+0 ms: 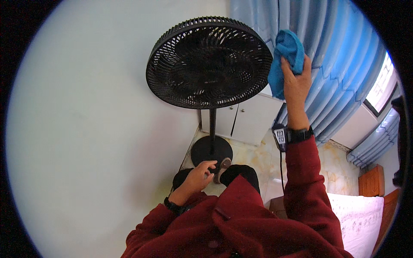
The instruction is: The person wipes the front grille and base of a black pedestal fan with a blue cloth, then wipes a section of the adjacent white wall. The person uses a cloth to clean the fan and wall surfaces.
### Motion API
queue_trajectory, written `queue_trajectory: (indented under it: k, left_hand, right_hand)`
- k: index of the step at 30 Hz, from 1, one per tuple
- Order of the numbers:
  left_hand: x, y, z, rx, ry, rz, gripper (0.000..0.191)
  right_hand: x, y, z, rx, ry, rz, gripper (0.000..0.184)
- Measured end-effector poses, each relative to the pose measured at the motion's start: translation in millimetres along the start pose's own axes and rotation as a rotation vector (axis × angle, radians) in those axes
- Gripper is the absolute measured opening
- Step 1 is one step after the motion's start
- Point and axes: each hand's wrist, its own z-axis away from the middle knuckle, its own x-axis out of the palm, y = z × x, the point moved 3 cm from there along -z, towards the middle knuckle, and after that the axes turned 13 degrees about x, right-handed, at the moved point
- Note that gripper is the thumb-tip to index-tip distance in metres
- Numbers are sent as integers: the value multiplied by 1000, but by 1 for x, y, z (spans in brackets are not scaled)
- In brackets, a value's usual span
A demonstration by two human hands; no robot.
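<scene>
A black pedestal fan (209, 64) stands upright before me, its round grille facing partly up. My right hand (297, 77) grips a bunched blue cloth (284, 51) beside the grille's right rim; whether the cloth touches the rim I cannot tell. Below the fan head, my left hand (200, 175) is held near my body with its fingers apart and somewhat bent, holding nothing. It appears over the fan's round black base (201, 150) and close to my knees. A strapped device with a printed code (280, 137) sits on my right wrist.
A white wall (87, 113) fills the left side. Behind the fan is a white two-door cabinet (255, 119). Blue curtains (335, 64) hang at the right beside a window (380, 84). A bed with a pale patterned cover (361, 219) lies at the lower right, near a wooden piece of furniture (371, 182).
</scene>
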Motion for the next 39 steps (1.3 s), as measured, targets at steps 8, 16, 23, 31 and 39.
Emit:
queue_trajectory:
  k: [8,16,23,31,39]
  left_hand:
    - [-7,-12,16,-5,-47,3,48]
    - [-5,-24,24,-15,4,17,37]
    - [-6,-28,35,40,16,53,32]
    - [-11,-51,52,7,59,59,29]
    - [-18,-57,60,-20,110,123,26]
  right_hand:
    - [71,69,88,-26,-790,594,46]
    - [24,-36,5,-384,-122,92,33]
    - [82,-6,49,-323,-476,650,34]
    - [73,-74,5,-642,-261,263,33]
    - [133,-34,91,-366,-927,970,40]
